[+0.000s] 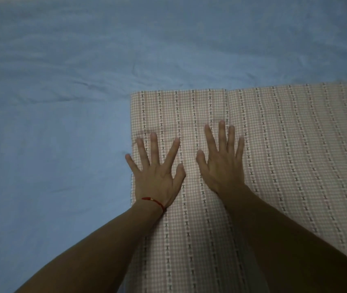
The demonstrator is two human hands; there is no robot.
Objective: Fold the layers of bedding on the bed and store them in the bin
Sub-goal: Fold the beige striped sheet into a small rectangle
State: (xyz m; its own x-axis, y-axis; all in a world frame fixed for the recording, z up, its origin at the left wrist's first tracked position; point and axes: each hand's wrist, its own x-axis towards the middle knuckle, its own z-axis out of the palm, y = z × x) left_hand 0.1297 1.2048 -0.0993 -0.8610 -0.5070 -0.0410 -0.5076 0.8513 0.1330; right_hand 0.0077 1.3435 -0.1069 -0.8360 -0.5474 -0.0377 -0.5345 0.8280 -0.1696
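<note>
We press both hands flat on the pink checked bedding layer (274,166), which lies as a squared panel over the blue sheet (62,123) of the bed. The left hand (157,176) has its 5 fingers straight and spread wide, gripping nothing; its little finger reaches just past the panel's left edge onto the blue sheet, so the palm appears to pin that edge in line. The right hand (223,166) lies just beside it, fingers straight and less widely spread, also holding nothing; its fingertips point toward the far edge, near a faint vertical crease beyond the ring finger. We judge that the open palms are there to flatten the fold and push out air before the next fold. A red cord bracelet (154,201) circles the left wrist. The bin is not visible.
</note>
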